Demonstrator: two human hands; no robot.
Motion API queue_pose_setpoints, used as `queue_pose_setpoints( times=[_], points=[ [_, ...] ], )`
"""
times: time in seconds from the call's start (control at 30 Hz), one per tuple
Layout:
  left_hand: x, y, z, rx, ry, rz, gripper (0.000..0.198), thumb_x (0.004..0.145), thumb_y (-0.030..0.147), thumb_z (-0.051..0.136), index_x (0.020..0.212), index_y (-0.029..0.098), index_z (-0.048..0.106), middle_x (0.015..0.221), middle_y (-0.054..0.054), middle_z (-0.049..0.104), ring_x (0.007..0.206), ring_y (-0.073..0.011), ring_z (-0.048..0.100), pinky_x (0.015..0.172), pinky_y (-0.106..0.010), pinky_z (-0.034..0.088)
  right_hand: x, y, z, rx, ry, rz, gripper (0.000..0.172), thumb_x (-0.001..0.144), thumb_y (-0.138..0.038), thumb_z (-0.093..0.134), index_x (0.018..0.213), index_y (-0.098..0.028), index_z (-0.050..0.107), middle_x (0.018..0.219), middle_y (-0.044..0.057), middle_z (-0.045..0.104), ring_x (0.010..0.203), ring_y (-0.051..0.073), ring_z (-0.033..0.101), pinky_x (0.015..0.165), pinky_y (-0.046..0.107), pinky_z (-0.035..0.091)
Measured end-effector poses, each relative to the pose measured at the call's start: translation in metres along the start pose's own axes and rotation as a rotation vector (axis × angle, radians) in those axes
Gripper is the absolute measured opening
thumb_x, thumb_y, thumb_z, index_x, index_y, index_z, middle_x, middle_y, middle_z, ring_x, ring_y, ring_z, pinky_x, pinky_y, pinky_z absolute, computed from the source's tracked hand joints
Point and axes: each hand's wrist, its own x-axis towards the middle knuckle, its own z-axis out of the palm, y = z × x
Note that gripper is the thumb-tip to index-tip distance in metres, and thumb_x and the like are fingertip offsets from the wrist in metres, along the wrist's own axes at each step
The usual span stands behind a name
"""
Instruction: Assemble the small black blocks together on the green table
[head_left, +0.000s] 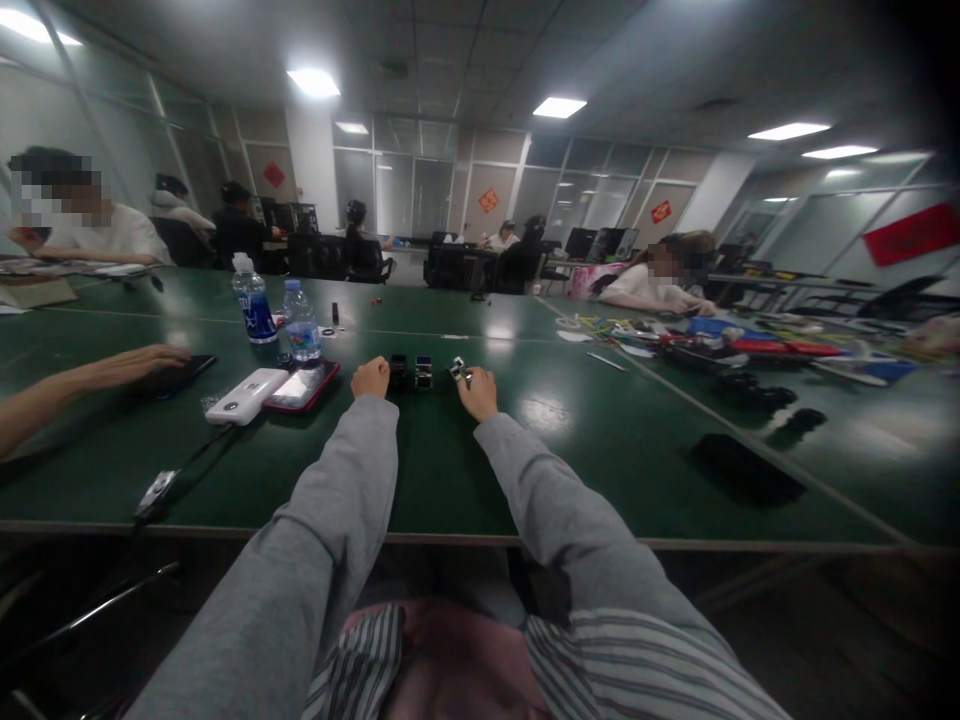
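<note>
My left hand [371,378] is curled closed on the green table. It is right beside a small black block [398,372]. The fingertips are hidden, so whether they grip that block does not show. Just to its right stands a small dark and silver block [424,373], apart from both hands. My right hand [480,395] pinches a small shiny silver piece [457,368] between thumb and fingers, slightly above or on the tabletop. The piece is too small and blurred to name its kind.
Left of my hands lie a red-edged phone [304,386], a white power bank [246,396] with a cable, and two water bottles [302,325]. Another person's hand [150,368] rests on a dark device. Rightward are a pen [606,361], a black case [746,470] and cluttered tools [780,345].
</note>
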Motion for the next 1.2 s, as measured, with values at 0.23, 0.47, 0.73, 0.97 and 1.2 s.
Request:
queue_pose_setpoints(
  times=[0.23,0.47,0.73,0.97,1.2],
  points=[
    [-0.002,0.003,-0.001,0.002,0.001,0.003,0.03,0.089,0.038,0.034,0.081,0.025,0.059,0.087,-0.007,0.064,0.077,-0.0189,0.057,0.059,-0.026,0.029,0.002,0.009,-0.001,0.059,-0.02,0.213,0.038,0.08,-0.041,0.047,0.108,-0.015,0.048,0.102,0.013,0.057,0.102,0.025,0.046,0.087,0.039,0.04],
    [-0.001,0.003,0.0,-0.003,0.005,0.009,0.029,0.089,0.035,0.033,0.08,0.024,0.059,0.085,-0.007,0.064,0.076,-0.0186,0.056,0.059,-0.026,0.028,0.002,0.007,-0.002,0.059,0.016,0.077,0.046,0.077,-0.032,0.052,0.118,-0.013,0.046,0.104,0.012,0.06,0.099,0.023,0.051,0.088,0.035,0.04],
    [-0.005,0.004,-0.006,-0.017,-0.002,0.011,0.028,0.089,0.036,0.036,0.079,0.025,0.059,0.085,-0.006,0.064,0.077,-0.0193,0.056,0.059,-0.026,0.028,0.008,0.012,-0.002,0.141,-0.041,0.266,0.035,0.086,-0.026,0.032,0.105,-0.018,0.06,0.104,0.008,0.063,0.102,0.02,0.053,0.092,0.035,0.037],
    [-0.004,0.003,-0.004,-0.01,0.011,0.018,0.028,0.089,0.034,0.034,0.078,0.025,0.059,0.083,-0.006,0.064,0.076,-0.0185,0.056,0.059,-0.026,0.028,0.003,0.004,-0.003,0.018,0.011,0.152,0.048,0.08,-0.043,0.049,0.118,-0.015,0.05,0.113,0.014,0.057,0.108,0.025,0.048,0.094,0.041,0.036],
    [-0.007,0.006,-0.011,-0.01,-0.008,0.003,0.029,0.089,0.035,0.034,0.08,0.025,0.06,0.086,-0.007,0.064,0.076,-0.0189,0.056,0.058,-0.026,0.029,-0.002,0.015,-0.032,0.075,-0.168,0.019,0.04,0.075,-0.031,0.058,0.114,-0.02,0.054,0.103,0.006,0.063,0.095,0.019,0.058,0.086,0.035,0.045]
  ],
)
